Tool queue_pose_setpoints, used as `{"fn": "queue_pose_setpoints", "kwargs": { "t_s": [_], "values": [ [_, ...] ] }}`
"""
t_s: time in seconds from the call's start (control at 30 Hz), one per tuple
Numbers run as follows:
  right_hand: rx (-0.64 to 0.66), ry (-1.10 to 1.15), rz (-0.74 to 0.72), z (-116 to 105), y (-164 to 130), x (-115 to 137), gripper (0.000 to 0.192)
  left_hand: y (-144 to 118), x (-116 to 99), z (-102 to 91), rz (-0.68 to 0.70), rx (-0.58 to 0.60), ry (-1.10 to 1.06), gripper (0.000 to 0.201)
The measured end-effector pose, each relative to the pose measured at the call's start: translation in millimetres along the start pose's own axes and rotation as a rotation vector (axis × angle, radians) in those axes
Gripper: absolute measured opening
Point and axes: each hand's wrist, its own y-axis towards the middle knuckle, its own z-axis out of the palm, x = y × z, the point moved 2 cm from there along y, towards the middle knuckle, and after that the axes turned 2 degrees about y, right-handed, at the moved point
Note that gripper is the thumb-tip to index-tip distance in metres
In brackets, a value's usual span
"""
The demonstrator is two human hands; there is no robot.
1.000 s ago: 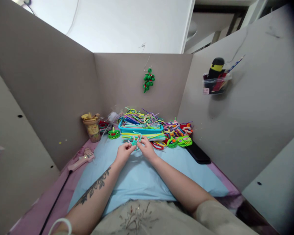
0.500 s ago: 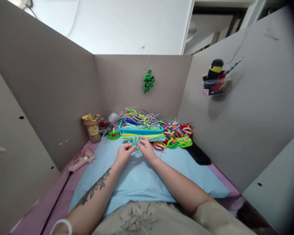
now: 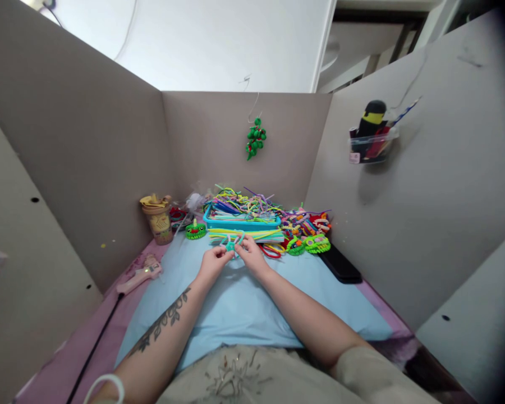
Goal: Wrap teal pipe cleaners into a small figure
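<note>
Between my hands is a small teal and lilac pipe cleaner piece, held just above the light blue cover. My left hand pinches its left side between thumb and fingers. On the opposite side, my right hand has thumb and fingertips closed on it. Fingers hide part of the piece, so its full shape cannot be made out. Right behind it lies a row of straight yellow, white and teal pipe cleaners. Red-handled scissors rest just right of my right hand.
A blue tray heaped with pipe cleaners stands at the back. Green fuzzy figures sit nearby. At left are a pink glue gun with its cord and a cup; at right, a black case. Grey panels enclose three sides.
Both hands stay in almost the same place, holding the pipe cleaner piece. Only a very slight shift of the camera view shows.
</note>
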Motion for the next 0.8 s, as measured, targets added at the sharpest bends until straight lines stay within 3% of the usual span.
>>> {"fn": "queue_pose_setpoints", "kwargs": {
  "t_s": [0.27,0.4,0.53,0.63,0.8],
  "values": [
    [-0.014,-0.025,0.036,-1.0,1.6,-2.9,0.024,1.2,2.2,-2.1,-0.017,-0.032,0.021,0.041],
    [-0.127,0.060,0.062,-15.1,8.3,-10.8,0.019,1.7,1.9,-5.1,-0.076,-0.039,-0.032,0.037],
    [-0.062,-0.013,0.027,-25.7,13.1,-15.8,0.030,1.1,1.3,-4.2,-0.138,0.072,-0.094,0.036],
    [-0.077,-0.116,-0.011,-31.1,14.3,-16.6,0.019,1.3,3.4,-3.1,-0.167,0.140,-0.120,0.036],
    [-0.182,-0.086,-0.026,-33.1,12.3,-9.9,0.015,4.2,9.3,-7.0,-0.149,0.013,-0.087,0.039]
  ]
}}
